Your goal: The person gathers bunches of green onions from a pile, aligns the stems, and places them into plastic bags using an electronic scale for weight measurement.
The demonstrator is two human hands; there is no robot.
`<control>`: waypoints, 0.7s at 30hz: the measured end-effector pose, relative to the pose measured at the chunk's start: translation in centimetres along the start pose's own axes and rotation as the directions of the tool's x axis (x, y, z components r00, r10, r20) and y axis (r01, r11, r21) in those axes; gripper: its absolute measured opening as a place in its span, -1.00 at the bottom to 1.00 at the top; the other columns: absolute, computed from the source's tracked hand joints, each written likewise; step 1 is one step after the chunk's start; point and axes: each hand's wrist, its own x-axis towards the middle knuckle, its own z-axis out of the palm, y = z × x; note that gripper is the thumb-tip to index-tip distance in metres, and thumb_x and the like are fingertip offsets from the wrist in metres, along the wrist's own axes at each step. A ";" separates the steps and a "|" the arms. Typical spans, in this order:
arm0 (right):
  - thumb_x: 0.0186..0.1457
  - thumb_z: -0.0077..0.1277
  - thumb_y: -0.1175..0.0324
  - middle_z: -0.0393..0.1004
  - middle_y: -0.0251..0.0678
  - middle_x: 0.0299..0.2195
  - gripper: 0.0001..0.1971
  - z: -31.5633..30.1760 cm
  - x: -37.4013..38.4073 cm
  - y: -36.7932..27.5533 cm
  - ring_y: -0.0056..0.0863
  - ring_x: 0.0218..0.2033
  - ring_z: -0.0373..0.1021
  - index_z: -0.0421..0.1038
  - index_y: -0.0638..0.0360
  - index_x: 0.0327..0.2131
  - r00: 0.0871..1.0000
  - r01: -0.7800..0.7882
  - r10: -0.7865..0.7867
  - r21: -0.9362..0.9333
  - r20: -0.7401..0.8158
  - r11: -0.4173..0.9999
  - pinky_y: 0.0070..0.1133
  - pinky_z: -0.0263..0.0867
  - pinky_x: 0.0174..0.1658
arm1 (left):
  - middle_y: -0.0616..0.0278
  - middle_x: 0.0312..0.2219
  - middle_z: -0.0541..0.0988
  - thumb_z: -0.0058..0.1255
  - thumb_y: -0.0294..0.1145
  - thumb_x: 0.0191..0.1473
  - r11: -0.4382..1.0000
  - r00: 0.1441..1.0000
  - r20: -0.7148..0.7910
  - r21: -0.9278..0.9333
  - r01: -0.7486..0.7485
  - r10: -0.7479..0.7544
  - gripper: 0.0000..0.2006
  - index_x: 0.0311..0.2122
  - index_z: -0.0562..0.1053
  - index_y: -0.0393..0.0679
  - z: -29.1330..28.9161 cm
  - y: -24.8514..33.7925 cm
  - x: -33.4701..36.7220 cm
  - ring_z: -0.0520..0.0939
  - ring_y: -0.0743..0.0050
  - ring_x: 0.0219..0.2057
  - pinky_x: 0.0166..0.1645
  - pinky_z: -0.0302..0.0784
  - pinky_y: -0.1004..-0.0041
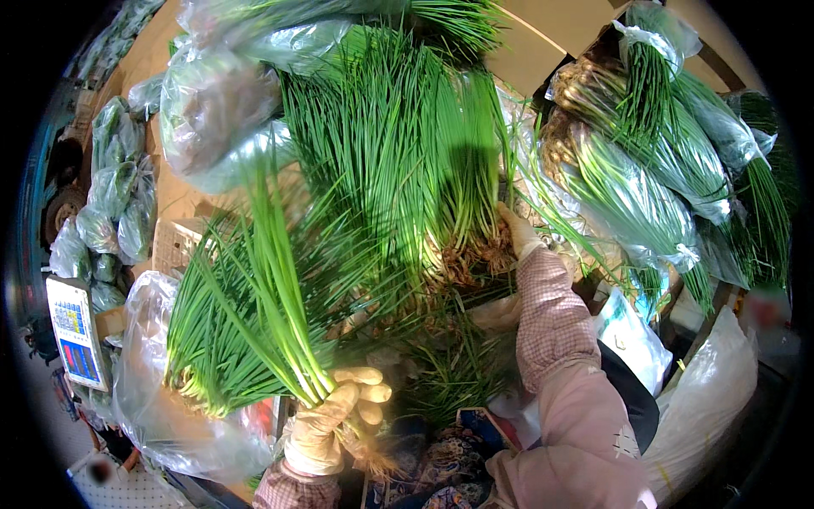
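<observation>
My left hand (pixel 343 416), in a pale glove, grips a small bunch of green chives (pixel 254 314) by its root end, the leaves fanning up and to the left. My right hand (pixel 519 233), also gloved, with a pink checked sleeve, reaches into a large upright bundle of chives (pixel 407 161) and holds it near the brownish roots (pixel 462 259). Fingers of the right hand are partly hidden among the stems.
Several clear plastic bags of chives (pixel 644 195) lie at the right, and more bagged greens (pixel 114 195) at the left. A white weighing scale (pixel 76 331) sits at the far left. Cardboard (pixel 543 34) lies behind, and empty plastic bags (pixel 712 390) at lower right.
</observation>
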 end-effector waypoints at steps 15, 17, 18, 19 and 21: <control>0.03 -0.04 0.30 0.06 0.07 0.11 -0.33 9.5 -4.1 -5.5 -0.17 0.10 0.13 -0.12 0.33 0.14 0.959 -0.283 0.240 -0.499 -0.150 0.819 -0.41 0.11 0.13 | 0.04 -0.43 0.56 0.01 -0.33 0.00 0.996 1.000 -0.009 0.092 0.006 -0.006 -0.68 -0.20 0.40 -0.36 1.7 0.6 0.0 0.53 0.46 -0.53 -0.42 0.44 0.58; 0.02 -0.03 0.36 0.15 0.06 0.06 -0.42 8.6 -3.6 -4.5 -0.19 0.06 0.19 0.00 0.34 0.09 0.969 -0.247 0.190 -0.518 -0.161 0.819 -0.43 0.16 0.10 | 0.07 -0.41 0.55 0.01 -0.30 0.01 0.996 1.000 0.017 0.083 0.014 -0.015 -0.64 -0.15 0.37 -0.37 1.4 1.0 -0.2 0.53 0.47 -0.50 -0.38 0.45 0.56; 0.02 -0.03 0.39 0.21 0.05 0.02 -0.46 7.8 -4.1 -4.9 -0.20 0.03 0.23 0.06 0.35 0.05 0.974 -0.212 0.115 -0.609 -0.195 0.764 -0.44 0.19 0.07 | 0.08 -0.40 0.55 0.01 -0.29 0.01 0.996 0.999 0.040 0.085 0.009 -0.012 -0.63 -0.15 0.37 -0.36 1.1 0.8 -0.1 0.53 0.48 -0.49 -0.40 0.45 0.56; 0.01 -0.02 0.42 0.26 0.04 -0.02 -0.51 7.1 -4.7 -5.2 -0.21 0.00 0.27 0.11 0.35 0.02 0.974 -0.184 0.036 -0.692 -0.222 0.698 -0.45 0.22 0.05 | 0.09 -0.40 0.55 0.01 -0.28 0.01 0.996 0.998 0.063 0.088 0.004 -0.009 -0.62 -0.14 0.37 -0.36 0.7 0.8 -0.1 0.53 0.49 -0.49 -0.42 0.45 0.57; 0.00 -0.02 0.45 0.34 0.01 -0.11 -0.58 4.3 -5.4 -4.2 -0.27 -0.13 0.34 0.18 0.34 -0.03 0.971 -0.132 -0.019 -0.600 -0.239 0.789 -0.46 0.27 0.00 | 0.13 -0.38 0.55 0.01 -0.28 0.02 0.995 0.994 0.108 0.094 0.026 -0.036 -0.63 -0.12 0.37 -0.32 1.1 1.1 -0.1 0.53 0.52 -0.47 -0.55 0.44 0.62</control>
